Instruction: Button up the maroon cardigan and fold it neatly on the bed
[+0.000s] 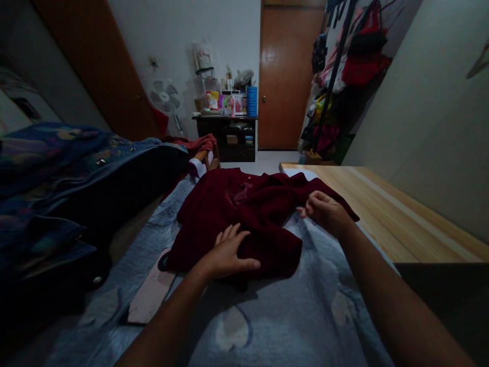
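Note:
A maroon long-sleeved garment (pixel 267 204) lies rumpled on a blue-grey cloth with pale heart prints (pixel 275 326). A small label and a shiny patch of lining show near its neck. Over the garment's lower front rests my left hand (pixel 229 255), its fingers spread and nothing gripped. My right hand (pixel 324 209) is at the lower edge of the sleeve on the right, thumb and forefinger pinched together. Whether cloth is caught between those fingers is hidden. Left of the garment, a flat pale pink item (pixel 151 295) with a dark round part sits partly beneath it.
Dark flowered denim clothing (pixel 76 173) is heaped on the left. A wooden board (pixel 382 214) runs along the right side. Farther back stand a white fan (pixel 166 97), a black cabinet (pixel 225 140) with items on top, a brown door (pixel 290 76) and hanging bags (pixel 362 61).

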`<move>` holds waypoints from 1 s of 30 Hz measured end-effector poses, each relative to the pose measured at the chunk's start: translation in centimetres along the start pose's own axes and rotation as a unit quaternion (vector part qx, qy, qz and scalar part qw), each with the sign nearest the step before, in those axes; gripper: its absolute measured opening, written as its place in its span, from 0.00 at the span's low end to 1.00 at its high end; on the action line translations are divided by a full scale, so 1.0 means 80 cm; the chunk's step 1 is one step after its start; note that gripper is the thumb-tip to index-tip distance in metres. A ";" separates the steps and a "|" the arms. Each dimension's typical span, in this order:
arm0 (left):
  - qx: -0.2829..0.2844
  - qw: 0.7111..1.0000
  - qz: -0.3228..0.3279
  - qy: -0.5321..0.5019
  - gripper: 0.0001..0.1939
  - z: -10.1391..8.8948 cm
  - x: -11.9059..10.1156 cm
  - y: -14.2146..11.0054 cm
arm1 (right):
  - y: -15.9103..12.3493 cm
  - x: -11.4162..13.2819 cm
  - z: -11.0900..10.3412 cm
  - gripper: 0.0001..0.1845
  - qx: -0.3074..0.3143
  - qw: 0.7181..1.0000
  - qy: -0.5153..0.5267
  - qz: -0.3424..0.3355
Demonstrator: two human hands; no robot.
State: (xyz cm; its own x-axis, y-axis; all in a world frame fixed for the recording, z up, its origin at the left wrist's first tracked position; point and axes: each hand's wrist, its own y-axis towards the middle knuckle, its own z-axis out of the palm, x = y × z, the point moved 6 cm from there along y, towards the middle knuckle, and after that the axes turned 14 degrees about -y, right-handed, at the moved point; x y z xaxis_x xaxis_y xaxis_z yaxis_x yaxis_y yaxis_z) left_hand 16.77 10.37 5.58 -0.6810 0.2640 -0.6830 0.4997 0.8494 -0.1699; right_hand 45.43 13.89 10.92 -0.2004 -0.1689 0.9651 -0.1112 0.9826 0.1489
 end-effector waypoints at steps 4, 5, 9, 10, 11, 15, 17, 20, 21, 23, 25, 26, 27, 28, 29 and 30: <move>-0.126 0.990 0.070 0.013 0.30 -0.041 -0.033 0.023 | 0.027 -0.029 -0.011 0.10 -0.041 0.987 -0.119 0.104; -0.144 0.985 0.088 0.020 0.28 -0.045 -0.042 0.032 | 0.034 -0.035 -0.018 0.08 -0.062 0.969 -0.208 0.117; -0.139 0.979 0.140 0.055 0.25 -0.041 -0.071 0.079 | 0.064 -0.055 -0.035 0.02 -0.128 0.837 -0.520 0.115; -0.125 0.979 0.146 0.065 0.25 -0.036 -0.078 0.092 | 0.072 -0.060 -0.033 0.02 -0.125 0.819 -0.549 0.114; -0.112 0.980 0.148 0.075 0.26 -0.032 -0.083 0.107 | 0.079 -0.067 -0.031 0.04 -0.116 0.809 -0.564 0.117; -0.068 0.981 0.140 0.115 0.27 -0.017 -0.100 0.160 | 0.098 -0.084 -0.014 0.03 -0.038 0.812 -0.567 0.134; -0.060 0.981 0.137 0.126 0.28 -0.012 -0.104 0.182 | 0.099 -0.081 -0.008 0.05 -0.011 0.821 -0.558 0.120; -0.064 0.980 0.141 0.124 0.32 -0.004 -0.106 0.212 | 0.094 -0.059 -0.004 0.12 -0.040 0.879 -0.474 0.032; -0.069 0.980 0.144 0.118 0.34 -0.001 -0.107 0.221 | 0.091 -0.050 -0.007 0.13 -0.072 0.902 -0.425 -0.006; -0.082 0.981 0.147 0.098 0.38 0.005 -0.107 0.238 | 0.084 -0.032 -0.018 0.15 -0.160 0.928 -0.329 -0.071; -0.096 0.982 0.145 0.071 0.41 0.012 -0.106 0.252 | 0.079 -0.020 -0.029 0.16 -0.238 0.922 -0.285 -0.114; -0.100 0.983 0.141 0.057 0.42 0.015 -0.105 0.258 | 0.079 -0.016 -0.033 0.16 -0.263 0.915 -0.275 -0.130; -0.104 0.984 0.137 0.041 0.42 0.018 -0.105 0.262 | 0.080 -0.015 -0.035 0.16 -0.273 0.915 -0.265 -0.137; -0.108 0.984 0.137 0.022 0.41 0.020 -0.105 0.265 | 0.082 -0.015 -0.036 0.15 -0.266 0.922 -0.248 -0.132; -0.112 0.984 0.141 -0.002 0.39 0.021 -0.106 0.265 | 0.085 -0.018 -0.034 0.15 -0.249 0.936 -0.221 -0.112; -0.117 0.981 0.149 -0.036 0.37 0.021 -0.109 0.265 | 0.088 -0.023 -0.032 0.16 -0.227 0.953 -0.185 -0.081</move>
State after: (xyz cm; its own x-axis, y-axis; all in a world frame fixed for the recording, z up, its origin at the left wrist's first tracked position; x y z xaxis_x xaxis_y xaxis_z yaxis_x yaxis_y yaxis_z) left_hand 34.19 25.27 6.70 -0.4784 0.4910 -0.7280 0.5293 0.8228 0.2071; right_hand 47.52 21.28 10.76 -0.5553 -0.2546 0.7917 0.2455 0.8594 0.4485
